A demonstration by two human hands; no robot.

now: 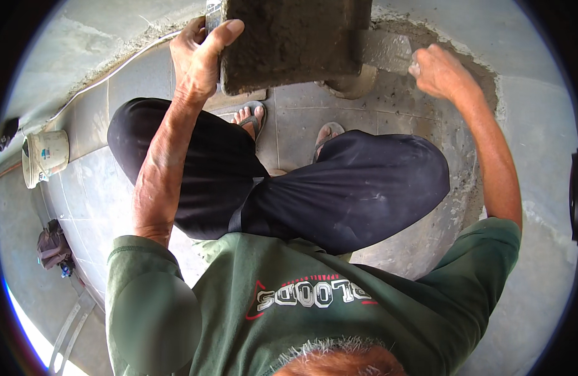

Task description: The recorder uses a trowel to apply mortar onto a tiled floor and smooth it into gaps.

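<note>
My left hand [198,59] grips the left edge of a dark, rectangular slab [289,47] whose face is coated with wet mortar. Its thumb lies over the edge, and the far end of the slab runs out of the picture. In my closed right hand [436,72] is a trowel [386,51], its handle hidden by the fingers. The flat, grey-smeared blade points left and meets the slab's right side, slightly blurred. Partly covered by the slab, a rounded, mortar-stained thing [351,86] rests on the floor; its kind is hidden.
Under me is a tiled floor [295,119], with my sandalled feet between bent knees. Rough mortar [483,69] lines the wall's foot at right. A white cable [117,70] follows the left wall. Further left are a white bucket [54,147] and a dark bag [53,245].
</note>
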